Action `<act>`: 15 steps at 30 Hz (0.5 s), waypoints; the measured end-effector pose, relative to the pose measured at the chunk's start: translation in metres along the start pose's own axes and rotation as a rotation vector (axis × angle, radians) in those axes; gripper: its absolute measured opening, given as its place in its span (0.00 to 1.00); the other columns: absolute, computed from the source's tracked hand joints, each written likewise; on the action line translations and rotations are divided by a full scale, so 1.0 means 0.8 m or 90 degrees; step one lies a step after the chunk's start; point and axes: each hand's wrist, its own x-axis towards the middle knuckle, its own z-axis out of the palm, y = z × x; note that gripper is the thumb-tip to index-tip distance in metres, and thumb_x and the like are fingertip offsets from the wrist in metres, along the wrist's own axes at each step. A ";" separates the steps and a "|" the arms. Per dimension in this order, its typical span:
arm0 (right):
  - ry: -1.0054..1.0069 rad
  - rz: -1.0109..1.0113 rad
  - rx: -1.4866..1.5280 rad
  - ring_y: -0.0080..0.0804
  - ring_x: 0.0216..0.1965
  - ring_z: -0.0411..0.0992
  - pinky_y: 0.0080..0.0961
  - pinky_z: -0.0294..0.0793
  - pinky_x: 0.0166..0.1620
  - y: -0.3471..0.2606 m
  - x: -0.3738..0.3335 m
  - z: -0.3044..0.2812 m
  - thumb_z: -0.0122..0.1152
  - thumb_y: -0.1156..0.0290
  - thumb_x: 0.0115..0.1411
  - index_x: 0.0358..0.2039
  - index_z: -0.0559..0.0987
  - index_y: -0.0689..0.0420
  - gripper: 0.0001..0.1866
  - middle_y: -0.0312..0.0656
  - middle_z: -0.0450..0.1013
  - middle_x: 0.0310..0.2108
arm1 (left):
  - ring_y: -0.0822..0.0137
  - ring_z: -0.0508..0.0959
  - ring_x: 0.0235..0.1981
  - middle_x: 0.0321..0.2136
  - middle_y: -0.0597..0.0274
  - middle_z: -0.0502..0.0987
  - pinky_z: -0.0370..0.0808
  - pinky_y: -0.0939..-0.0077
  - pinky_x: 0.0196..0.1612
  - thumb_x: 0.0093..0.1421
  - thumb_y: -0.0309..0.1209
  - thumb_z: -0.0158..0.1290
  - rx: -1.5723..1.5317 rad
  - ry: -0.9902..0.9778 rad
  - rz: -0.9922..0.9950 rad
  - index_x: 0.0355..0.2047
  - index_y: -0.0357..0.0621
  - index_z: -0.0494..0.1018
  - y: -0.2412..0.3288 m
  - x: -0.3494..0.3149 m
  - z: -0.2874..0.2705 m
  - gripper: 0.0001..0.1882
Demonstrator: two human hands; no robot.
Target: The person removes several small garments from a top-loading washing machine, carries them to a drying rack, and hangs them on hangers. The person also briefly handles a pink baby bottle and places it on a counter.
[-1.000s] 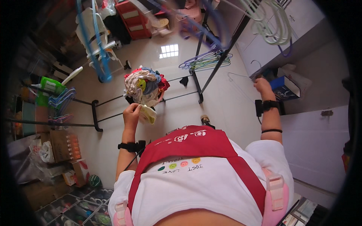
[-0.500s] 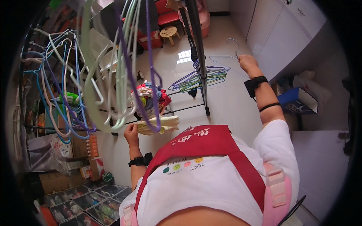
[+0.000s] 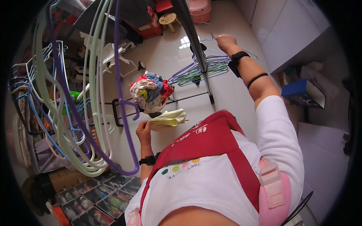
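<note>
My left hand (image 3: 143,132) pinches the edge of a pale yellow cloth garment (image 3: 170,119), which hangs out to the right in front of my body. With my right arm stretched far forward, my right hand (image 3: 226,43) grips a thin hanger (image 3: 212,36) near its hook. Part of that hanger lies behind the hand and in front of other hangers. Close to it, a bunch of purple, green and blue hangers (image 3: 201,68) hangs by a dark metal pole (image 3: 193,35). A heap of mixed clothes (image 3: 151,92) sits beyond my left hand.
Large green, white and purple hangers (image 3: 98,94) hang close on the left, with more hangers behind. Clear-fronted boxes (image 3: 88,203) stand lower left. A wooden stool (image 3: 169,19) and a pink case (image 3: 200,10) stand far ahead. On the right are white cabinets (image 3: 281,34) and a blue box (image 3: 301,93).
My right hand has moved forward and left with the hanger, toward the pole. My left hand has shifted slightly right, still holding the garment. The near hangers have shifted in view.
</note>
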 end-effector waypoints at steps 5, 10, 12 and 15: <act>0.020 -0.083 0.019 0.42 0.37 0.74 0.37 0.74 0.37 -0.008 0.055 0.029 0.46 0.72 0.51 0.31 0.80 0.52 0.13 0.44 0.75 0.35 | 0.81 0.66 0.20 0.19 0.70 0.71 0.63 0.87 0.22 0.53 0.25 0.53 0.007 0.051 0.024 0.26 0.37 0.73 0.020 -0.030 0.025 0.04; -0.025 -0.174 0.017 0.41 0.37 0.74 0.34 0.74 0.37 -0.009 0.106 0.051 0.50 0.71 0.49 0.30 0.80 0.53 0.11 0.45 0.75 0.34 | 0.82 0.63 0.16 0.17 0.71 0.69 0.59 0.87 0.18 0.53 0.25 0.53 -0.057 0.105 -0.012 0.26 0.37 0.73 0.043 -0.055 0.085 0.04; -0.045 -0.217 0.005 0.41 0.38 0.74 0.33 0.74 0.38 -0.005 0.117 0.058 0.52 0.71 0.48 0.31 0.80 0.54 0.10 0.45 0.75 0.34 | 0.82 0.63 0.15 0.17 0.71 0.69 0.59 0.88 0.18 0.53 0.26 0.54 -0.078 0.119 -0.031 0.26 0.37 0.73 0.052 -0.069 0.107 0.04; -0.090 -0.210 -0.015 0.41 0.39 0.73 0.33 0.74 0.38 0.006 0.127 0.071 0.52 0.71 0.48 0.32 0.79 0.54 0.11 0.45 0.75 0.35 | 0.82 0.63 0.15 0.16 0.72 0.69 0.59 0.88 0.18 0.53 0.26 0.54 -0.089 0.141 -0.011 0.26 0.38 0.73 0.066 -0.088 0.131 0.04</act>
